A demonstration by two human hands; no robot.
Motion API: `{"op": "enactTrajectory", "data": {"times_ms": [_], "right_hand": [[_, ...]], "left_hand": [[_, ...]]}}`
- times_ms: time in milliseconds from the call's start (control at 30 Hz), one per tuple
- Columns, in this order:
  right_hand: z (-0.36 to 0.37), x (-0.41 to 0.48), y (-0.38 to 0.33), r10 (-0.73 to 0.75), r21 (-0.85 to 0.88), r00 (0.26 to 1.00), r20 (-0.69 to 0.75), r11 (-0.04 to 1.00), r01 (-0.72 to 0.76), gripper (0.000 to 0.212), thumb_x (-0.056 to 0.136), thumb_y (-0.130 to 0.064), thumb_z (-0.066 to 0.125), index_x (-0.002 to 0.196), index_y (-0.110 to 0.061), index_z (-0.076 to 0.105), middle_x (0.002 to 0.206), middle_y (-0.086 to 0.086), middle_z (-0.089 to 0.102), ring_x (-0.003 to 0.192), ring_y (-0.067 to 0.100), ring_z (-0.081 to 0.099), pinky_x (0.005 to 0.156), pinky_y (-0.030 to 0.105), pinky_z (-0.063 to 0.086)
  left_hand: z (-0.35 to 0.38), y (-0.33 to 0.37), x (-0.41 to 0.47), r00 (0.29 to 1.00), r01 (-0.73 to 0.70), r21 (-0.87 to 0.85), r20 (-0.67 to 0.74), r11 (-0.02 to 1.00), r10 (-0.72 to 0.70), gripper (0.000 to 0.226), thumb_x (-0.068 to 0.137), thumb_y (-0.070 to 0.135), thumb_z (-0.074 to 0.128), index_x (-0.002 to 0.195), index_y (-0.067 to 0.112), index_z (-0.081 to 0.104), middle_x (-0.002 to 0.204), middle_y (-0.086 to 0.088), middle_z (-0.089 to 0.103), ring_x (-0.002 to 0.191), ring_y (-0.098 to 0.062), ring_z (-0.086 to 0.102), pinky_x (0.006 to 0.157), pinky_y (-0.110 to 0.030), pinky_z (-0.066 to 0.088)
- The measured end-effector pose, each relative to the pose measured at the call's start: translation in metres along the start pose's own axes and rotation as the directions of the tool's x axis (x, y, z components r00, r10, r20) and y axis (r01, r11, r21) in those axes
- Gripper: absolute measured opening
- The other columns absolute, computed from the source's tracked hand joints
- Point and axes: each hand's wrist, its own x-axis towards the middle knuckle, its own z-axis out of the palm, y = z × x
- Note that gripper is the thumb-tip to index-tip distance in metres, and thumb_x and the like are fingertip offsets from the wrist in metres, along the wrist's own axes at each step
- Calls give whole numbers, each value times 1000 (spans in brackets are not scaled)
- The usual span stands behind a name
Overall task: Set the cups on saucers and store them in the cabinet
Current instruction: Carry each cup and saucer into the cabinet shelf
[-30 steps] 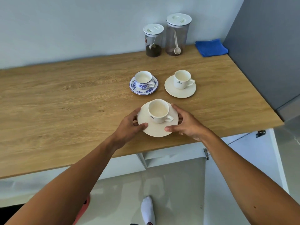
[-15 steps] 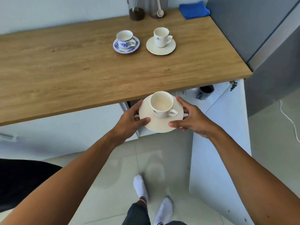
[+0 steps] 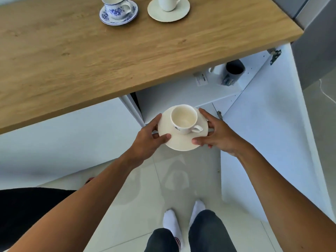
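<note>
A cream cup (image 3: 184, 118) stands upright on a cream saucer (image 3: 179, 142), handle toward the right. My left hand (image 3: 149, 136) grips the saucer's left rim and my right hand (image 3: 216, 132) grips its right rim. I hold it in the air below the counter edge, in front of the open cabinet (image 3: 181, 96). On the wooden counter (image 3: 127, 51) remain a blue-flowered cup on its matching saucer (image 3: 118, 11) and a white cup on a cream saucer (image 3: 168, 10), both cut off by the top edge.
The white cabinet door (image 3: 263, 142) stands swung open to the right of my hands. A dark pipe opening (image 3: 235, 67) and a label sit on the cabinet's back wall. My legs and white socks (image 3: 171, 222) stand on pale floor tiles.
Both hands lifted the cup and saucer off the counter and lowered them below its edge to the open cabinet. The view tilted down; the jars and blue cloth left the frame.
</note>
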Motion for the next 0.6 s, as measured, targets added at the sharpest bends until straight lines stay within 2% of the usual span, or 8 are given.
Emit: {"op": "enactTrajectory", "data": {"times_ms": [67,133,200,333,400,500,533,600], "right_hand": [[-4,30,18,-3,-1,1000,-10,1000,3,111,66,-18,91,152,-45,26,130,-6,62,85,18,70,56,28,48],[-10,62,33,-8,-6,1000,-13,1000,8,110,67,-17,91,152,-44,26,130,-7,61,84,17,69,57,29,48],[-19,97,48,-28,-23,1000,-12,999,27,109,69,-14,89,153,-41,25,127,-7,62,82,16,68,57,29,49],[-42,174,72,-87,-102,996,17,991,88,107,73,-9,86,155,-34,23,119,-2,66,71,13,66,55,29,49],[-52,214,84,-127,-146,992,28,981,130,105,73,-7,85,155,-32,24,115,-1,68,66,6,65,53,27,48],[-65,270,94,-188,-168,980,70,966,197,101,74,-4,84,155,-28,28,108,0,70,65,4,64,50,26,45],[-69,287,95,-211,-177,974,84,959,223,100,74,-4,84,154,-28,29,107,0,70,67,6,63,50,25,45],[-77,320,97,-254,-201,961,112,941,272,100,73,-8,85,154,-27,30,105,0,72,72,9,63,50,24,46]], "left_hand": [[3,-16,27,1000,-8,-33,-20,999,7,72,88,23,73,149,33,37,125,5,57,107,-6,62,79,-12,54],[7,-31,54,998,-24,-92,-53,996,19,69,88,19,73,148,30,40,118,6,60,102,-1,61,72,-7,51],[14,-52,86,995,-44,-132,-91,990,32,66,87,15,73,146,27,43,114,7,62,101,-2,61,74,-8,52],[26,-93,159,981,-90,-161,-183,983,60,67,84,18,77,144,25,48,117,0,65,105,-12,62,84,-18,55],[31,-110,195,967,-130,-160,-236,978,90,64,83,19,77,141,27,50,112,1,66,101,-10,62,80,-16,54],[31,-129,246,940,-198,-149,-308,969,145,58,84,15,76,135,28,53,106,3,66,93,-6,61,69,-6,49],[29,-133,260,932,-217,-141,-325,966,162,59,84,15,76,136,28,52,106,3,66,93,-6,61,71,-6,48],[22,-142,291,916,-247,-134,-354,960,186,64,83,15,78,140,23,51,107,2,67,97,-11,63,85,-14,50]]}}
